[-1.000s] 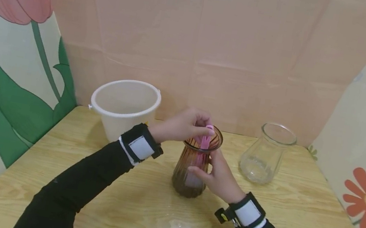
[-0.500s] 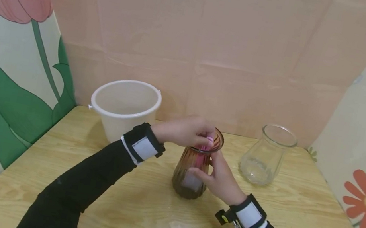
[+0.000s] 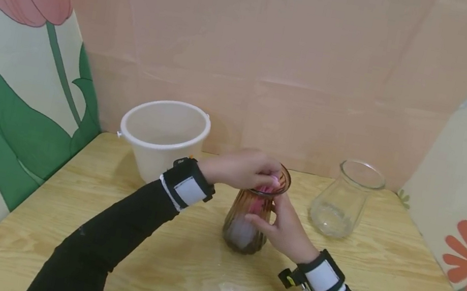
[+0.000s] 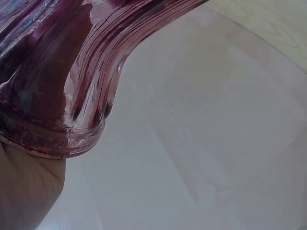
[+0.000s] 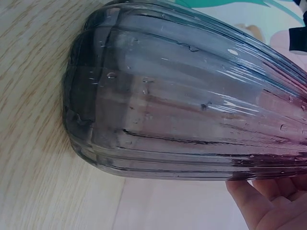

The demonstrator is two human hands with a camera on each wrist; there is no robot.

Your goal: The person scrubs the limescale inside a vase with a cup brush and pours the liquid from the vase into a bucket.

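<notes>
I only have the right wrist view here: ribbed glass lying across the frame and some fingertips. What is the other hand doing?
Observer: The left hand sits over the mouth of the tinted vase, fingers curled on a pink tool poking out of the rim.
Operator: Is the vase upright?
Observer: Yes, it stands upright on the wooden table; the right hand has its grip on the side.
Operator: Anything else nearby?
Observer: A white bucket stands behind on the left, a clear glass jar on the right.
</notes>
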